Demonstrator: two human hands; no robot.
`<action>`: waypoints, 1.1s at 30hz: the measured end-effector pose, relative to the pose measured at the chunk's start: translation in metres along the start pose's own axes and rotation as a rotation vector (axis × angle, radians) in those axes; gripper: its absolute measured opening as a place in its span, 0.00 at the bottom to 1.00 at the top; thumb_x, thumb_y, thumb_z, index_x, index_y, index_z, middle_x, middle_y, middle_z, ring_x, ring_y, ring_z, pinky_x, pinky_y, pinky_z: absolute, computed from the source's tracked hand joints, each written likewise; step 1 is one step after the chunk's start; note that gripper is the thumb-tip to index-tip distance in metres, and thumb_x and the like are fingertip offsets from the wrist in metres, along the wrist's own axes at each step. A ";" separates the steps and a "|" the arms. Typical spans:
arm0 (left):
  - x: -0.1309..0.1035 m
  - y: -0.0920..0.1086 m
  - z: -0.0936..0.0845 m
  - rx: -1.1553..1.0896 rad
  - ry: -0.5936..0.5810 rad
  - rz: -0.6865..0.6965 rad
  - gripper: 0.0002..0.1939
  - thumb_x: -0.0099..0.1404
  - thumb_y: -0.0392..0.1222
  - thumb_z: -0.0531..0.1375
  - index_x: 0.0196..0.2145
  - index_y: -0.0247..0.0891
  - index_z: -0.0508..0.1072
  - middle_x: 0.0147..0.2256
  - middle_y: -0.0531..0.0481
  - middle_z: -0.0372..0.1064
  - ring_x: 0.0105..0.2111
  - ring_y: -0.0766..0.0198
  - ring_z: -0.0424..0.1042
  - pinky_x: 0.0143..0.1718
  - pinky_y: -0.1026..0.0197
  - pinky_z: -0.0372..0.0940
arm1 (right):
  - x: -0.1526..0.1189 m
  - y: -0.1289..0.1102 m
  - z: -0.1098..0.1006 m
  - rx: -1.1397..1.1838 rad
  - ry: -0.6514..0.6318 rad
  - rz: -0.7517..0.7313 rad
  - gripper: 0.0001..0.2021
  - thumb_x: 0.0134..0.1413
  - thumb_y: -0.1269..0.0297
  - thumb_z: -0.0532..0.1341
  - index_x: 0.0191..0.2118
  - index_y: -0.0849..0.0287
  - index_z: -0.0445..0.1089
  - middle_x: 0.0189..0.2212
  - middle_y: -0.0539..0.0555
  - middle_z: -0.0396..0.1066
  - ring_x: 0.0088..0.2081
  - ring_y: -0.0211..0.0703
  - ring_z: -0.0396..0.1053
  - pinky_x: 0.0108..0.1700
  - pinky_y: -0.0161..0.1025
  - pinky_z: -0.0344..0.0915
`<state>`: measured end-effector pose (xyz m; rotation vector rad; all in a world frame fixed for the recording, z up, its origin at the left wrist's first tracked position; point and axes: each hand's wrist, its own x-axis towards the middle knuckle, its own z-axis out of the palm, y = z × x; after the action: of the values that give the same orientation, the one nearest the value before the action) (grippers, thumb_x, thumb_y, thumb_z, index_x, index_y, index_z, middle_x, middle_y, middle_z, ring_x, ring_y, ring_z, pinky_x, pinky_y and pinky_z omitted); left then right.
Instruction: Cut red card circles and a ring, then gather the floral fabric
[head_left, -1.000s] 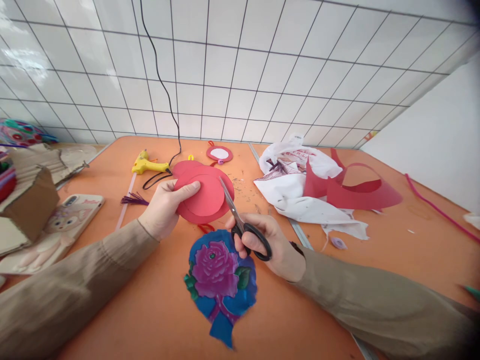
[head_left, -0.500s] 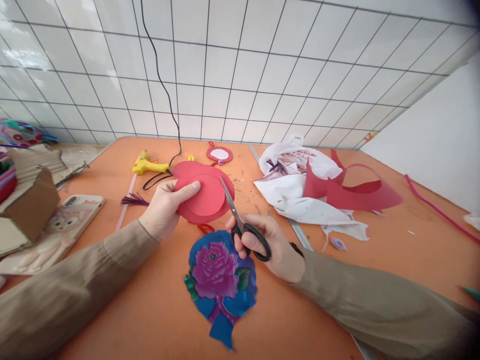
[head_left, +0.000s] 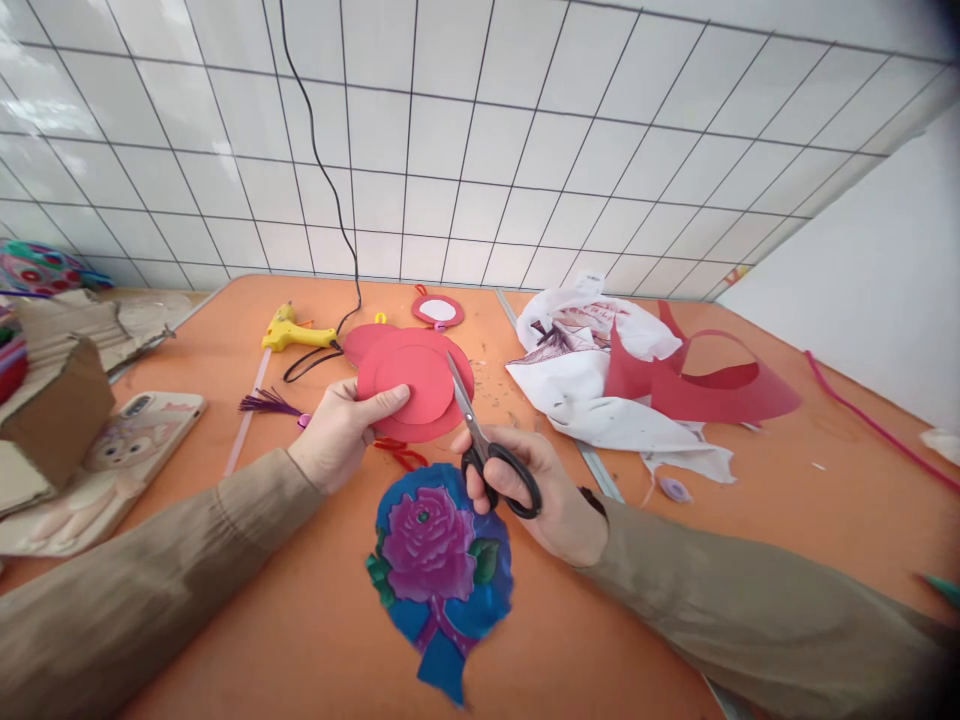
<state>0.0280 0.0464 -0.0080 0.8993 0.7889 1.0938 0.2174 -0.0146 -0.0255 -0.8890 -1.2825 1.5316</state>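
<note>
Pinched between the thumb and fingers of my left hand [head_left: 349, 420] is a pair of stacked red paper discs [head_left: 427, 378], a smaller one lying over a larger one. My right hand [head_left: 536, 490] grips black-handled scissors [head_left: 486, 455], its fingers in the loops. The blades point up and away, close together, at the right edge of the smaller disc. I cannot tell whether they touch the paper. Below the hands a blue cut-out with a purple rose [head_left: 427, 550] lies on the orange table [head_left: 300, 620]. Red cord [head_left: 405, 455] shows beneath the discs.
A yellow glue gun [head_left: 300, 332] with a black cable lies behind my left hand, near a purple tassel [head_left: 270, 402]. At left are a phone [head_left: 127, 450] and cardboard [head_left: 60, 420]. Rightward lie a white plastic bag [head_left: 562, 385], red paper scraps [head_left: 705, 390] and a small red-rimmed oval [head_left: 439, 310].
My left hand and the red discs have shifted slightly right, uncovering more of the tassel and the red cord. My right hand and the scissors stay nearly in place.
</note>
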 end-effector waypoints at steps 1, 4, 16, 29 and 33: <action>0.000 0.000 0.000 0.001 -0.003 0.001 0.10 0.48 0.38 0.69 0.30 0.33 0.79 0.30 0.44 0.78 0.32 0.59 0.76 0.35 0.63 0.70 | 0.000 0.000 0.000 0.000 -0.003 -0.005 0.21 0.45 0.49 0.65 0.37 0.62 0.68 0.21 0.49 0.67 0.20 0.33 0.64 0.23 0.31 0.60; 0.001 0.000 0.000 0.003 -0.011 0.002 0.10 0.49 0.38 0.69 0.31 0.33 0.79 0.31 0.45 0.78 0.33 0.60 0.76 0.36 0.64 0.70 | 0.000 -0.001 0.000 0.000 -0.013 -0.021 0.20 0.46 0.49 0.65 0.37 0.62 0.68 0.21 0.49 0.67 0.21 0.33 0.65 0.24 0.32 0.60; -0.001 0.000 -0.002 0.024 -0.016 -0.004 0.12 0.47 0.40 0.70 0.31 0.33 0.79 0.32 0.43 0.78 0.34 0.58 0.76 0.36 0.63 0.69 | 0.001 0.000 -0.001 -0.024 -0.007 -0.031 0.21 0.45 0.48 0.65 0.37 0.63 0.69 0.20 0.48 0.66 0.20 0.33 0.64 0.23 0.32 0.59; 0.001 0.002 -0.003 0.043 -0.008 0.011 0.11 0.48 0.39 0.69 0.31 0.33 0.79 0.33 0.44 0.78 0.33 0.61 0.75 0.35 0.65 0.69 | 0.000 0.002 -0.002 -0.040 -0.003 -0.019 0.22 0.45 0.48 0.65 0.38 0.62 0.68 0.21 0.49 0.66 0.20 0.33 0.64 0.22 0.32 0.60; 0.002 0.002 -0.004 0.048 0.000 0.015 0.12 0.47 0.40 0.70 0.31 0.34 0.79 0.34 0.43 0.78 0.34 0.60 0.75 0.34 0.64 0.69 | 0.001 0.002 -0.002 -0.048 -0.008 -0.020 0.22 0.45 0.47 0.65 0.37 0.62 0.68 0.20 0.49 0.66 0.20 0.33 0.64 0.22 0.32 0.60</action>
<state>0.0245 0.0494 -0.0075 0.9470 0.8124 1.0912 0.2188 -0.0134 -0.0273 -0.8989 -1.3348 1.4955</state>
